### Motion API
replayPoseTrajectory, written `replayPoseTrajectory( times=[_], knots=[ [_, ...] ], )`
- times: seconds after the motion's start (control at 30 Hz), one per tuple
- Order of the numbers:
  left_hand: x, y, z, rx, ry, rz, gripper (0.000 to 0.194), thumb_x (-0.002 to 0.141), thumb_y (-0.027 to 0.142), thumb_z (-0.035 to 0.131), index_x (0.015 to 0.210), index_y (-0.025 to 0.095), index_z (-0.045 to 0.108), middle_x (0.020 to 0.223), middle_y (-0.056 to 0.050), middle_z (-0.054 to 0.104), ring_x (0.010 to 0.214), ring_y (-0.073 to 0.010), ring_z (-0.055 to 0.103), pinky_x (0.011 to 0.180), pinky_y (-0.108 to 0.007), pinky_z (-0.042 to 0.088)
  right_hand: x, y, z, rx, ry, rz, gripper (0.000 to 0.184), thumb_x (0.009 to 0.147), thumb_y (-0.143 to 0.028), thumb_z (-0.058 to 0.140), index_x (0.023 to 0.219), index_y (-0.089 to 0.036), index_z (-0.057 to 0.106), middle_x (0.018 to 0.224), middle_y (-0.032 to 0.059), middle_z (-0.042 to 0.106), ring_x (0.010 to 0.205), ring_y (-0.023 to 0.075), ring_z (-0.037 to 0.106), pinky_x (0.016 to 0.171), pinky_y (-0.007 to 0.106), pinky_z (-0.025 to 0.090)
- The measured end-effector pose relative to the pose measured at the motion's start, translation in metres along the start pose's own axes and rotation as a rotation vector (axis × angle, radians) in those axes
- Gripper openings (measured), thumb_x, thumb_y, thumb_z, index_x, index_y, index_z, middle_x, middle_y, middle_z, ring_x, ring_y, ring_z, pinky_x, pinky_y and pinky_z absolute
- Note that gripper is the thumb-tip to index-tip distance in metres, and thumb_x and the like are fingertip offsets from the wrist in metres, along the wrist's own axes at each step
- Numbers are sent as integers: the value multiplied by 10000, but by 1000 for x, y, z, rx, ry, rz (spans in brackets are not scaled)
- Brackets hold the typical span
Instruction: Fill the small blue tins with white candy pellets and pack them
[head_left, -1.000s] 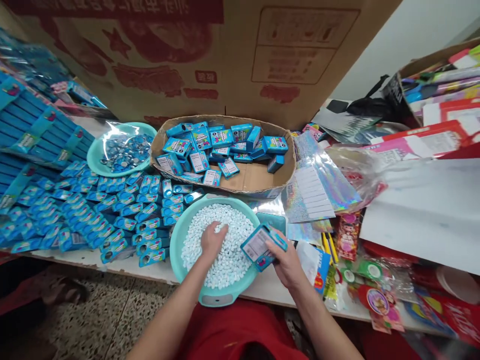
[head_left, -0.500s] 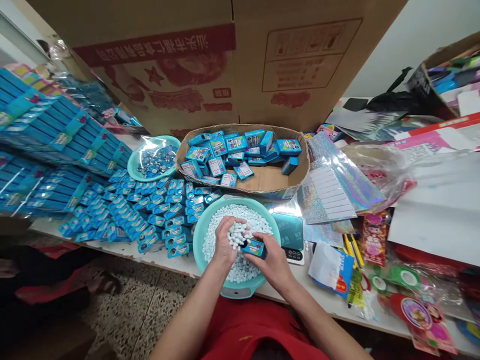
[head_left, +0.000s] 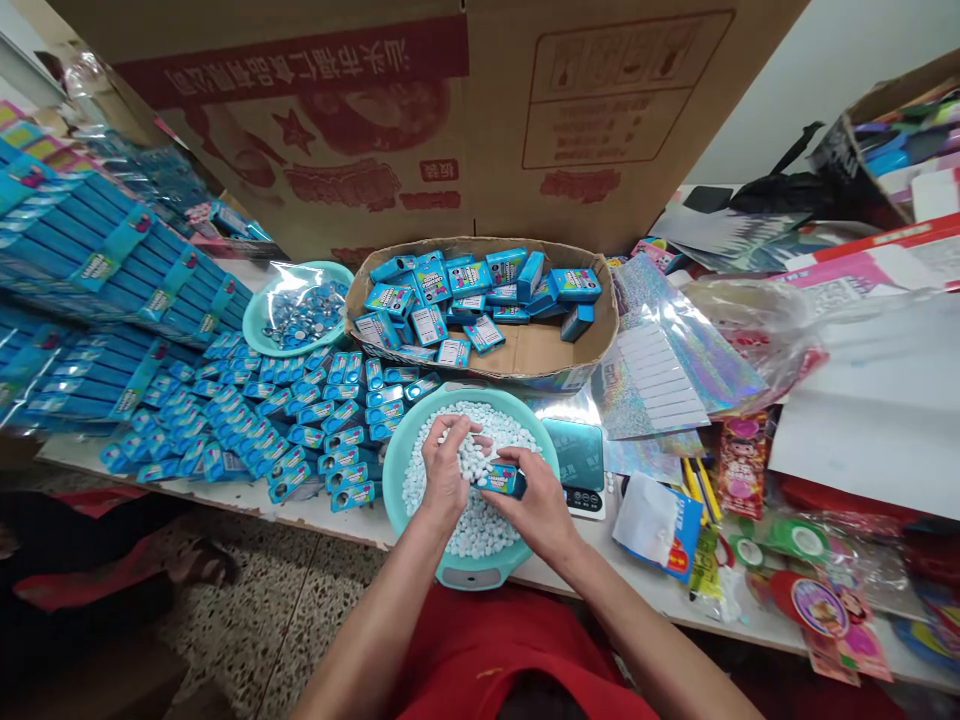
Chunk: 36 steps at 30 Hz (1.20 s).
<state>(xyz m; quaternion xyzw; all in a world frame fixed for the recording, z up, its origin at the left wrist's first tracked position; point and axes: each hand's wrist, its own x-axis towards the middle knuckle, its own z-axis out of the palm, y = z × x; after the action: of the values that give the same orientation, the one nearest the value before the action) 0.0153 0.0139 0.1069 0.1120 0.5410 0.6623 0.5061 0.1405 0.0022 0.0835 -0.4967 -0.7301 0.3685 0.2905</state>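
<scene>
Left hand (head_left: 444,472) cups small white pellets (head_left: 480,520); right hand (head_left: 534,505) pinches a small blue cardboard box (head_left: 504,481). Pellets could easily spill toward 6 o'clock, off the round teal plastic basin (head_left: 397,470).

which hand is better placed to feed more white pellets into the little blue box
Left. The left hand already cups white pellets beside the small blue box, which the right hand is busy gripping.

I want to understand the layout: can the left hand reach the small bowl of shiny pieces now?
Probably yes: the left hand is over the white candies, and only low blue boxes lie before the small bowl.
</scene>
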Motion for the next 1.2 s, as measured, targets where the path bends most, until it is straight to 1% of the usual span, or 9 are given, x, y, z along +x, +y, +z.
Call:
replayPoseTrajectory(
  times=[0.1, 0.23, 0.33, 0.43, 0.53, 0.67, 0.83, 1.0, 1.2],
  knots=[
    [1, -1, 1, 2, 11, -22, 258, 674, 366, 679, 722, 163, 526, 675, 16, 611, 550, -122, 598, 529, -242, 463, 3, -1, -1, 10, 0, 10, 369, 671, -241, 713, 999, -230, 543, 980, 46, 652, 936, 253, 588, 820, 397, 424],
    [4, -3, 1, 19, 28, 12, 272, 705, 388, 661, 682, 156, 522, 612, 23, 576, 534, -118, 588, 549, -250, 474, 6, 0, 1, 28, -1, 17, 377, 660, -244, 726, 992, -229, 547, 987, 45, 647, 944, 252, 585, 824, 391, 423],
    [6, -2, 1, 18, 31, 31, 278, 708, 398, 657, 701, 162, 510, 622, 30, 577, 538, -116, 592, 566, -252, 477, 7, 0, 2, 32, -2, 24, 383, 658, -238, 730, 994, -226, 548, 991, 45, 646, 948, 253, 583, 830, 392, 420],
    [6, -1, 1, 14, 12, 23, 298, 705, 396, 661, 857, 185, 514, 643, 39, 595, 529, -116, 594, 560, -249, 465, 7, 0, 2, 33, -4, 26, 368, 668, -238, 722, 993, -226, 548, 996, 44, 647, 951, 251, 582, 829, 394, 421],
    [5, 0, 1, 28, -5, 24, 404, 707, 398, 663, 1010, 197, 489, 625, 40, 602, 530, -126, 596, 559, -251, 458, 8, 0, 1, 29, 7, 26, 352, 678, -247, 716, 987, -229, 549, 997, 45, 647, 954, 251, 583, 825, 394, 422],
    [7, -3, 1, 49, 0, 67, 325, 718, 386, 653, 919, 171, 515, 554, 45, 565, 529, -125, 588, 562, -245, 453, 6, 1, 1, 30, 16, 18, 340, 689, -268, 717, 984, -239, 551, 987, 45, 647, 951, 251, 584, 826, 392, 421],
    [8, -5, 0, 70, -23, 73, 270, 711, 372, 661, 846, 173, 538, 569, 40, 575, 505, -109, 563, 532, -231, 441, 4, 0, 3, 42, 22, 28, 315, 703, -269, 702, 982, -241, 558, 985, 37, 651, 940, 245, 586, 822, 390, 425],
    [5, -1, 2, 94, -24, 100, 277, 732, 392, 640, 872, 172, 545, 541, 38, 579, 509, -127, 591, 536, -233, 449, 1, -6, 0, 49, 70, 23, 294, 711, -293, 689, 977, -242, 574, 965, 43, 655, 923, 243, 591, 813, 381, 434],
    [-2, -2, 2, 122, -37, 88, 271, 760, 406, 610, 886, 176, 543, 570, 26, 601, 500, -127, 595, 514, -230, 454, -2, -8, 1, 66, 73, 48, 311, 701, -280, 706, 979, -237, 573, 967, 46, 658, 925, 246, 590, 811, 384, 440]
  ],
)
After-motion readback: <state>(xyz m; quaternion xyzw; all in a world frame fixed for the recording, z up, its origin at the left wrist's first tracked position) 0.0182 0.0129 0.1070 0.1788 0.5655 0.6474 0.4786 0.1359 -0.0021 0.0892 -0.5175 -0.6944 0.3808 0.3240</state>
